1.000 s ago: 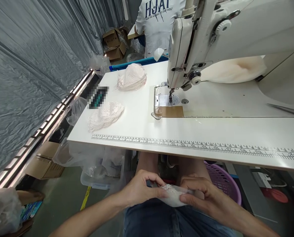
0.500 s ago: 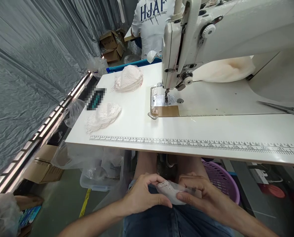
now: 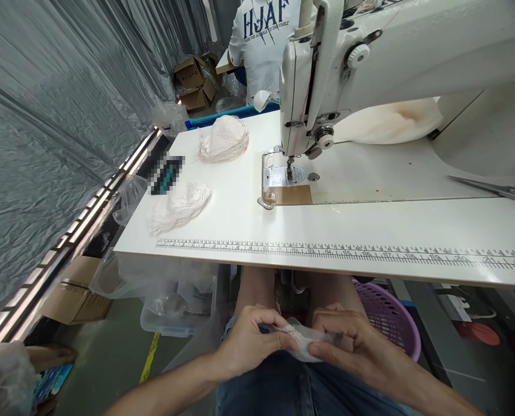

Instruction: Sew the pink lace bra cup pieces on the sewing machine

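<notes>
Over my lap, in front of the table edge, I hold a small white lace-edged fabric piece [image 3: 303, 341]. My left hand [image 3: 257, 338] pinches its left edge between thumb and fingers. At the other end, my right hand [image 3: 346, 341] grips it with the thumb on top and fingers curled behind. Two stacks of similar pale fabric lie on the table: a lace-edged stack [image 3: 182, 205] at the left and a pinkish stack [image 3: 224, 138] farther back. The sewing machine [image 3: 301, 110] stands beyond, its needle over the metal plate.
Scissors [image 3: 495, 188] lie at the table's right. A printed ruler [image 3: 327, 251] runs along the front edge. Under the table are a clear plastic bin [image 3: 171, 320] and a purple basket [image 3: 390, 318]. A co-worker in a white shirt [image 3: 261, 49] sits beyond. Cardboard boxes [image 3: 78, 294] stand at left.
My left thumb has closed in onto the fabric's left edge, and the fabric has turned slightly between my hands. The camera view has shifted a little.
</notes>
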A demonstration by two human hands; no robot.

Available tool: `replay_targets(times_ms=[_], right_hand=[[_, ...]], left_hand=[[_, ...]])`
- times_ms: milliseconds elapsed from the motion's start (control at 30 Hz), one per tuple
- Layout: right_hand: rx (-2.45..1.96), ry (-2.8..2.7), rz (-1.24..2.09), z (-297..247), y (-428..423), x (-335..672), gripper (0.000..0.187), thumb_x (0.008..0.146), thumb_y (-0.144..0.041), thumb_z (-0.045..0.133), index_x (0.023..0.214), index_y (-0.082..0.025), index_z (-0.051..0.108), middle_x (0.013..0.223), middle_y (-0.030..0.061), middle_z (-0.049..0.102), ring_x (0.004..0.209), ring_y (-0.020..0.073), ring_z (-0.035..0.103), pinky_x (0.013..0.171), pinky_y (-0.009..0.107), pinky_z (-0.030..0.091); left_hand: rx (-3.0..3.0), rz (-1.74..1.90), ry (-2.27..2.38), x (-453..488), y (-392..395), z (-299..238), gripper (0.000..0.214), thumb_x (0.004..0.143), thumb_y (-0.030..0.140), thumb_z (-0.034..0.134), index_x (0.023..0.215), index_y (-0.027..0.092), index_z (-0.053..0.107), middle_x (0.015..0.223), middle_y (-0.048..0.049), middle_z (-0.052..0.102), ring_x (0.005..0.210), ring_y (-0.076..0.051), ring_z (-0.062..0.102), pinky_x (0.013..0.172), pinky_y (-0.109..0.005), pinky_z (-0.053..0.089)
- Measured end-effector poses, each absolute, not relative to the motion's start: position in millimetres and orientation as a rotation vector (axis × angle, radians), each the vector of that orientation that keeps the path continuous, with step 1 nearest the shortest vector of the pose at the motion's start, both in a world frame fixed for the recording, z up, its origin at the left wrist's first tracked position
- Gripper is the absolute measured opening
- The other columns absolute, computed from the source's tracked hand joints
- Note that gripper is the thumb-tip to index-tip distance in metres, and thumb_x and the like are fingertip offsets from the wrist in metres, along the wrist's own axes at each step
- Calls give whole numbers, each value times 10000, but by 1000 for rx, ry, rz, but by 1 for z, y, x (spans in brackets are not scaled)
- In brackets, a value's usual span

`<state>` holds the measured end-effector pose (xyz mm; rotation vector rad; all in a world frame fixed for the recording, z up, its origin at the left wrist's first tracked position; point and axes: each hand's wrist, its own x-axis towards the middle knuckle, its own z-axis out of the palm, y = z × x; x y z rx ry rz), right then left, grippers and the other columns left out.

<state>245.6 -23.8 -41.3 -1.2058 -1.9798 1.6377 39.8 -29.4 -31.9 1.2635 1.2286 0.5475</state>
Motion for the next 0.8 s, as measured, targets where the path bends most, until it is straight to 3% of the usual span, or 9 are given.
replay_targets(times_ms=[600,800], right_hand=[[-1218,-1899,1680,-37,-23,239,304,864,-464,518,725,-203,589,700,-21,563,721,158,476,679,263,332],[-1242,-1860,1685,-41,-24,238,288,853,-463,532,744,-203,594,728,-12,586,761,168,496,661,253,351]], left_hand=[[1389,497,1254,40,-27,-34,278,749,443,652,703,182,735,689,-19,655,733,-144,517,732,-250,344],[1354,431,1334,41,-28,-28,258,637,423,748,763,199,736,686,1,640,735,-143,502,684,-225,344]])
